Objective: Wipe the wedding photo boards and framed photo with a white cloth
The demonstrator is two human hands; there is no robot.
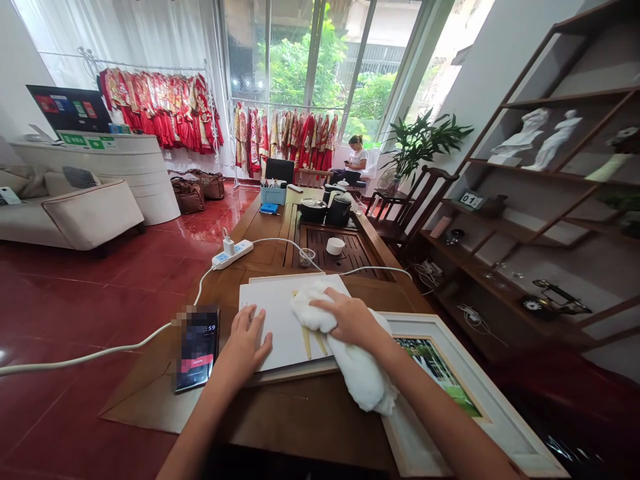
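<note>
A white board (280,320) with yellowish strips (307,343) on its face lies on the brown wooden table. My left hand (247,340) rests on the board's left part, fingers spread. My right hand (350,320) is closed on a bunched white cloth (360,373) and presses it on the board's right side. The cloth's loose end hangs over the board's near edge toward me and hides part of the strips. A picture frame (450,333) with a light wooden border and a photo in it lies to the right, partly under my right forearm.
Left of my hand lies a phone (197,350) with a lit screen. A power strip (233,255) and its white cable are farther off. A white cup (335,247), glass (307,257) and black kettle (339,209) stand by the tea tray. One person (356,160) sits near the window.
</note>
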